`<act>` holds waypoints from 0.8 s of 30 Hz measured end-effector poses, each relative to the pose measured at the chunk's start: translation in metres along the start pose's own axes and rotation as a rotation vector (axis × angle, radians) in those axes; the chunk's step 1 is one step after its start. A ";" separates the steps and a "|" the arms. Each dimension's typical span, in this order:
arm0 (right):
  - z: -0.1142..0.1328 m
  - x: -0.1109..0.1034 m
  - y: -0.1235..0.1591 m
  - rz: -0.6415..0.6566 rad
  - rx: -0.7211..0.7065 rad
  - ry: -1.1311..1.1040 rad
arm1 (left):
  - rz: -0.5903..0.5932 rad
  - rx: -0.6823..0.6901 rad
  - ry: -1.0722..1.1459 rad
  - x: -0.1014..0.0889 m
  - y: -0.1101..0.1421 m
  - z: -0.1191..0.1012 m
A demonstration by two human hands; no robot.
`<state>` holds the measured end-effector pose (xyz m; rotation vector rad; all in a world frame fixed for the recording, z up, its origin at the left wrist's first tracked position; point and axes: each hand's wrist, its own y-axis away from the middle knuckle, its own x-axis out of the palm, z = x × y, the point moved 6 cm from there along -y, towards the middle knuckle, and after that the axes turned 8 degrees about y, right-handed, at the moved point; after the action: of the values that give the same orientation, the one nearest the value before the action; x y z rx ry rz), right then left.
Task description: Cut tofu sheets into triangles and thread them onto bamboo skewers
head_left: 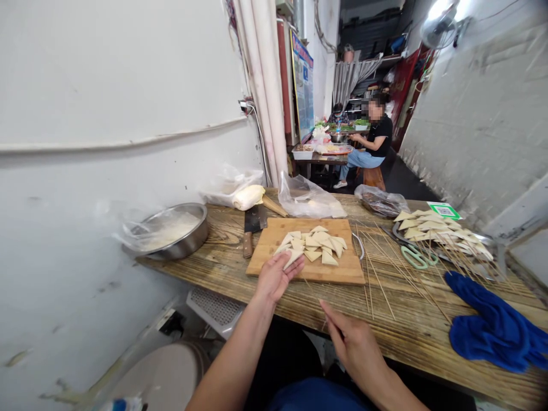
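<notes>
My left hand (276, 277) is closed on a pale triangular tofu slice (293, 258), above the near left edge of the wooden cutting board (265, 240). Several more triangular tofu slices (323, 242) lie in a loose pile on the board. My right hand (351, 332) is closed in a pinch at the table's front edge, lower and to the right. A thin bamboo skewer seems to run from its fingertips toward my left hand, though it is faint. Loose bamboo skewers (380, 288) lie to the right of the board.
A cleaver (256, 220) lies left of the board, near a metal bowl (199, 225). On the right are green-handled scissors (417, 258), a tray of skewered triangles (445, 231) and a blue cloth (492, 325). Plastic bags (310, 197) line the back. A person (374, 134) sits farther off.
</notes>
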<state>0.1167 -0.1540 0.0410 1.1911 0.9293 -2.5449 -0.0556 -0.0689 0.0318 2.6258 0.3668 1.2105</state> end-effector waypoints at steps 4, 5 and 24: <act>0.001 0.001 0.000 0.008 0.022 0.015 | 0.017 0.016 -0.020 0.003 0.003 0.003; 0.001 0.001 -0.001 0.007 0.027 0.018 | 0.019 0.018 -0.023 0.003 0.003 0.004; 0.009 0.009 -0.005 -0.026 0.065 0.184 | 0.012 0.022 0.025 0.009 0.007 0.002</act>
<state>0.1033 -0.1543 0.0415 1.4621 0.9110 -2.5372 -0.0476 -0.0731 0.0391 2.6370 0.3710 1.2507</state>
